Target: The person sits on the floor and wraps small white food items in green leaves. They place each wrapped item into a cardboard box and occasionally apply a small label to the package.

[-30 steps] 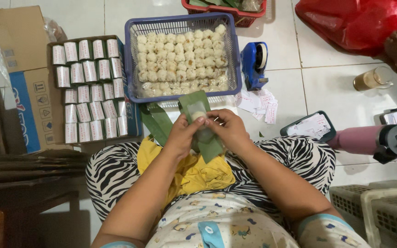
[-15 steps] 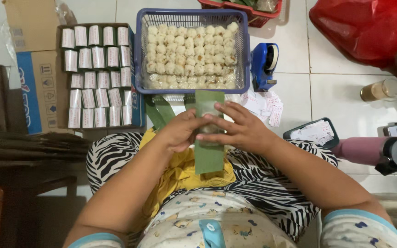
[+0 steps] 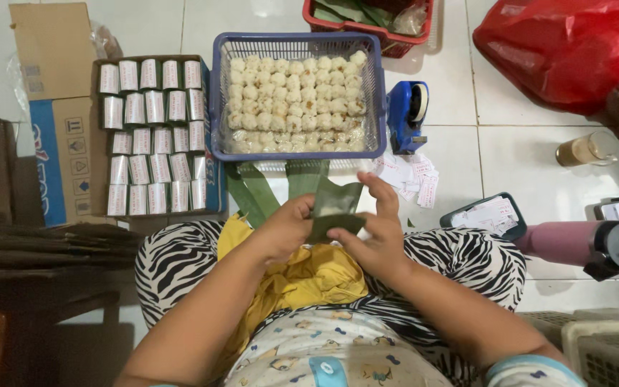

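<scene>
Leaf strip now folded shorter; left hand, right hand pinch it. Wrapped rolls at ten o'clock; basket still full.

Leaf, plastic, card and tile

The leaf looks matt and smooth; the basket is blue plastic mesh, the bag glossy red plastic, the box matt brown card, the floor glossy white tile, the trousers soft striped cloth, the rolls shiny with paper labels
</scene>
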`<state>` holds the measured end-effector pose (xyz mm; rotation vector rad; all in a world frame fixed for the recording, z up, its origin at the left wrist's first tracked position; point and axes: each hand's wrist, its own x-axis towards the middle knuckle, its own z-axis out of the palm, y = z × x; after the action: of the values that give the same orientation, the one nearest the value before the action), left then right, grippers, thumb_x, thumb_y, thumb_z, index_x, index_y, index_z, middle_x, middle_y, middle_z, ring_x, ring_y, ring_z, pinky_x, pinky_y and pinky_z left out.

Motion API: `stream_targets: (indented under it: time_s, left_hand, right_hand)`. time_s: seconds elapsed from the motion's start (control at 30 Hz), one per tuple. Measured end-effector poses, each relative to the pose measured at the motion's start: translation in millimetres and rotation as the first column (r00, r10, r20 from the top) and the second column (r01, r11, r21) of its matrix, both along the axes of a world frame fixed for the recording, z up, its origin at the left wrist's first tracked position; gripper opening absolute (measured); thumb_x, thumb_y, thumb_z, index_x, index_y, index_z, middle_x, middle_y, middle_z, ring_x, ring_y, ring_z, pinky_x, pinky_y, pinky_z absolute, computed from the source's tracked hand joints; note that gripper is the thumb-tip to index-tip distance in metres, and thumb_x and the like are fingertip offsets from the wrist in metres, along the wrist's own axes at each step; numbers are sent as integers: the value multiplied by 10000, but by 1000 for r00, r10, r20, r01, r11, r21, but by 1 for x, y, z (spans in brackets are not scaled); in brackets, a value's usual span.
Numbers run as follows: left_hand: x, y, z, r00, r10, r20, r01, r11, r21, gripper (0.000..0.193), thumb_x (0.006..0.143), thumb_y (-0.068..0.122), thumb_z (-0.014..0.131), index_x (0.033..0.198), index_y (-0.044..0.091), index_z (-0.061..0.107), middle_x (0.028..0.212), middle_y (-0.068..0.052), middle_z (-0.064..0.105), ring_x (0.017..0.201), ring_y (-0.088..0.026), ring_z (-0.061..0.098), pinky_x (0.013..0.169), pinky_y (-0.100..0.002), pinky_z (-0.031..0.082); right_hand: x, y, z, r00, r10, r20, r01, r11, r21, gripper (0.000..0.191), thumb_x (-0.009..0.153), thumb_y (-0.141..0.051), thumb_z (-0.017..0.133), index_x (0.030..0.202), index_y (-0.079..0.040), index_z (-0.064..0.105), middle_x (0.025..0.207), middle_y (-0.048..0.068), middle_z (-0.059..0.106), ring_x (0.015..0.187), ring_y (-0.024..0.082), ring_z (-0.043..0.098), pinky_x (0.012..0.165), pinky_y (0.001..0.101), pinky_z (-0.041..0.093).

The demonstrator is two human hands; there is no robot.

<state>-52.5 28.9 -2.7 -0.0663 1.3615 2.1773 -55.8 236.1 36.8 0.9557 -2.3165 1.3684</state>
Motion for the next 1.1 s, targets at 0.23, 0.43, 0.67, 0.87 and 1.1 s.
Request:
stream_targets:
  time_s: [0.23,0.43,0.67,0.87,1.1]
  left_hand:
    - [9,5,15,979,42,198,-56,996,64,482,986,407,591,1342,82,603,1233,-56,679,1060,-133,679,872,-343,595]
    - [15,10,25,995,-9,-94,7,1000,-20,448,969,248,719,1342,33,597,1196,-56,689,1068,-120,645,951,-310,540]
    - [18,14,26,978,67,-199,-108,973,-205,365,921,179,734,1239,17,660,1112,-35,730,999,-106,658,875,-275,538]
    - [17,10,19,978,162,-134,-193,945,-264,235,919,154,783,1054,-37,772,918,-24,746,819,-87,602,715,-259,485]
    - [22,12,15,969,194,-156,-226,948,-224,226,900,105,765,1075,-38,764,923,-32,761,803,-67,641,710,-230,518]
  right_hand:
    - [7,-10,-2,927,-49,373,123,976,-178,330,896,-119,806,1210,-51,731,1632,195,395,1521,308,393,1210,448,352]
    - [7,-7,-19,502,451,738,300,710,-637,541,889,-21,738,1401,-95,579,1305,141,608,1171,205,612,1009,351,501]
    - [21,-4,-31,436,521,733,500,537,-679,234,974,27,697,1193,91,650,1112,154,728,986,210,703,899,345,574]
    - [19,1,-29,363,541,759,466,599,-651,263,876,33,676,1138,3,682,1060,96,752,949,173,720,851,335,590]
    - [16,-3,-26,339,535,774,455,626,-633,300,919,25,702,1217,43,679,1080,119,720,952,189,702,863,336,584]
